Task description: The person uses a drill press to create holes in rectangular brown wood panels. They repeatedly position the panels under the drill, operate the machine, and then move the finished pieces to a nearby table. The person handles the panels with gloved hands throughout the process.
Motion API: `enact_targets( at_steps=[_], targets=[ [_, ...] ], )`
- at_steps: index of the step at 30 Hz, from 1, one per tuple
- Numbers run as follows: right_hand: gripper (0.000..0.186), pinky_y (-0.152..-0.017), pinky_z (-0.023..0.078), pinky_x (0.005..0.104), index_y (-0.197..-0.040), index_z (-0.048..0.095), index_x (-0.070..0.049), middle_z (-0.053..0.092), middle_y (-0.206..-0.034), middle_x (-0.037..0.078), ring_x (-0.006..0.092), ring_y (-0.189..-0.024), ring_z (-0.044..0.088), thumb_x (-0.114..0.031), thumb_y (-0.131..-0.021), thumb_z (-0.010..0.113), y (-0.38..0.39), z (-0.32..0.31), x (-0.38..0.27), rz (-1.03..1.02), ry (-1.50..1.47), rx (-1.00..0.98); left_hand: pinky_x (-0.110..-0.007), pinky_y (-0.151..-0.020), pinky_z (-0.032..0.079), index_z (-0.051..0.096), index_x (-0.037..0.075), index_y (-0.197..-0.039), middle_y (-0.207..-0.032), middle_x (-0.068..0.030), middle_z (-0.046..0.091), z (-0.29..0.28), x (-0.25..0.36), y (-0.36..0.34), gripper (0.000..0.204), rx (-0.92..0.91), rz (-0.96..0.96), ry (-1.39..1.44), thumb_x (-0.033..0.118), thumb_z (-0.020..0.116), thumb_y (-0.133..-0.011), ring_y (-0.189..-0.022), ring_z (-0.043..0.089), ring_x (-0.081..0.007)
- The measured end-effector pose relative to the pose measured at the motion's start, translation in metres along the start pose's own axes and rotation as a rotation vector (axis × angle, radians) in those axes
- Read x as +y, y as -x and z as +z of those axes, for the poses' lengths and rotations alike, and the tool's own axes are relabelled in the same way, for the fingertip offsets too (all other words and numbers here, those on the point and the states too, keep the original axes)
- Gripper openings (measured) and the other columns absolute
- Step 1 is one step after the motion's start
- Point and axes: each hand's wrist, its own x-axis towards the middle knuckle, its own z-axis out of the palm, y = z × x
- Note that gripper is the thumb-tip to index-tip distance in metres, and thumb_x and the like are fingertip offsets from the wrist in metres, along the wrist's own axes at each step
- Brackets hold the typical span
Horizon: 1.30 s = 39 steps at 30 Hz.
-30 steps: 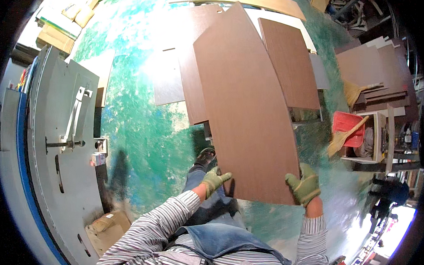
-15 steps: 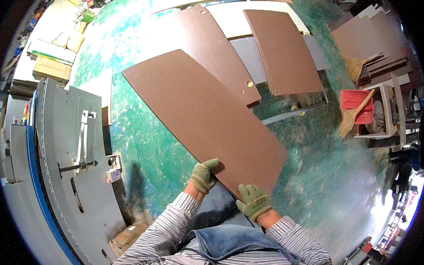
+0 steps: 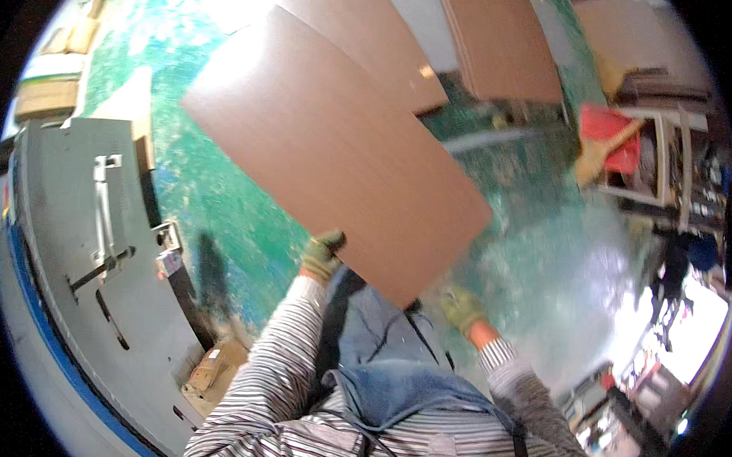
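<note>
A large brown board (image 3: 344,163) stretches diagonally in front of me, its near corner above my lap. My left hand (image 3: 323,255), in a green work glove, grips the board's left long edge, thumb on the upper face and the other fingers hidden beneath. Away from the near end of the board, my right hand (image 3: 463,311) hangs over the floor in a matching glove. Nothing shows in it, and its slightly blurred fingers look loosely apart. Beyond lies another brown board (image 3: 373,35), partly covered by the near one.
Stacked brown boards (image 3: 501,48) rest at the far right. A grey machine cabinet (image 3: 84,211) with a handle stands on my left, a cardboard box (image 3: 216,372) by its foot. Right of me are a red dustpan (image 3: 607,136) and a straw hand broom (image 3: 602,156) beside a pale open-fronted box (image 3: 666,162).
My right hand has let go of the board's near edge and moved right and away. My left hand keeps its grip, and the board looks more tilted toward me. The view has shifted downward.
</note>
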Motion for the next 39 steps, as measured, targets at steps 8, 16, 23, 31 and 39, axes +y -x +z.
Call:
enact_targets(
  at_steps=[8,16,23,31,39],
  targets=[
    [0.048,-0.103,0.047,0.0454,-0.131,0.062,-0.008,0.064,-0.131,0.018,0.0379,-0.122,0.059,-0.038,-0.093,0.062,0.002,0.040,-0.029,-0.398,0.045,-0.004,-0.050,-0.098,0.055,0.069,0.007,-0.109,-0.110,-0.0082,0.072,0.045,-0.005,0.022,0.026,0.032,0.000,-0.108,0.025,0.075,-0.091,-0.106,0.068,-0.0262],
    [0.068,-0.121,0.023,0.0562,-0.146,0.049,-0.008,0.042,-0.157,0.017,0.0369,-0.147,0.035,-0.049,-0.093,0.058,-0.013,0.059,-0.008,-0.636,0.329,0.212,-0.050,-0.102,0.052,0.065,0.007,-0.119,-0.122,-0.0079,0.069,0.099,-0.002,0.066,0.031,-0.013,0.030,-0.204,0.029,0.069,-0.097,-0.116,0.064,-0.0265],
    [0.071,-0.114,0.035,0.0481,-0.148,0.049,-0.010,0.045,-0.152,0.024,0.0436,-0.139,0.044,-0.059,-0.096,0.049,-0.128,-0.061,0.281,0.376,0.150,0.389,-0.051,-0.100,0.052,0.067,0.009,-0.118,-0.122,-0.0085,0.069,0.090,0.010,0.071,0.030,-0.079,0.002,-0.205,0.033,0.064,-0.100,-0.115,0.064,-0.0257],
    [0.070,-0.116,0.035,0.0457,-0.147,0.047,-0.002,0.046,-0.151,0.025,0.0424,-0.139,0.044,-0.047,-0.095,0.061,-0.064,-0.052,0.195,-0.017,0.027,0.490,-0.050,-0.100,0.054,0.066,0.007,-0.117,-0.121,-0.0096,0.070,0.108,-0.004,0.070,0.029,0.000,0.009,-0.172,0.029,0.067,-0.098,-0.115,0.065,-0.0280],
    [0.045,-0.106,0.040,0.0570,-0.121,0.065,-0.012,0.061,-0.129,0.015,0.0413,-0.134,0.047,-0.043,-0.089,0.062,0.043,0.067,0.027,-0.714,0.278,0.267,-0.052,-0.105,0.051,0.063,0.005,-0.123,-0.127,-0.0113,0.066,0.118,-0.011,0.064,0.035,0.024,0.046,-0.188,0.029,0.067,-0.098,-0.121,0.062,-0.0305]
  ],
)
